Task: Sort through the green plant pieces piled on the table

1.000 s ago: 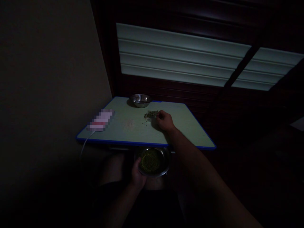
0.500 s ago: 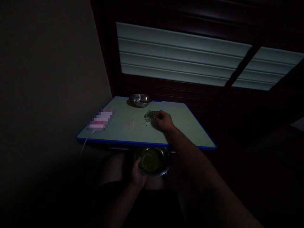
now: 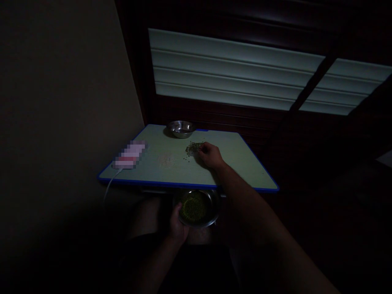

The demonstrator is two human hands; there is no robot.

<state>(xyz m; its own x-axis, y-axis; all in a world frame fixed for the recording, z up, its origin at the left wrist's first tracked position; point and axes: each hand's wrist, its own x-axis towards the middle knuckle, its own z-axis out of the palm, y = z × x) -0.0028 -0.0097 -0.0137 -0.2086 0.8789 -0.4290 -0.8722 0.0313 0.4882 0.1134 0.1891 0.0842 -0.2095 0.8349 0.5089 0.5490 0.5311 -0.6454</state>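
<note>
My left hand point(image 3: 178, 225) grips the near left rim of a metal bowl point(image 3: 211, 221), thumb over the edge, below the front of the table. Green beans or similar small grains point(image 3: 192, 207) lie inside that bowl. Over the table, my right hand point(image 3: 210, 155) is closed with its fingertips pinched at the right side of a small scatter of green beans point(image 3: 192, 148). Whatever sits between those fingertips is too small and dark to name. Left of the scatter is a thin patch of pale grains point(image 3: 166, 161).
A second metal bowl point(image 3: 181, 130) stands at the back of the blue-edged table point(image 3: 239, 171). On the left lies a blurred pink, phone-like object point(image 3: 130, 155) with a white cable point(image 3: 110, 183) hanging over the edge. A wall and dark louvred panels stand behind.
My right hand has shifted very slightly left at the bean scatter, still pinched. My left hand and the bowl it holds have stayed in place.
</note>
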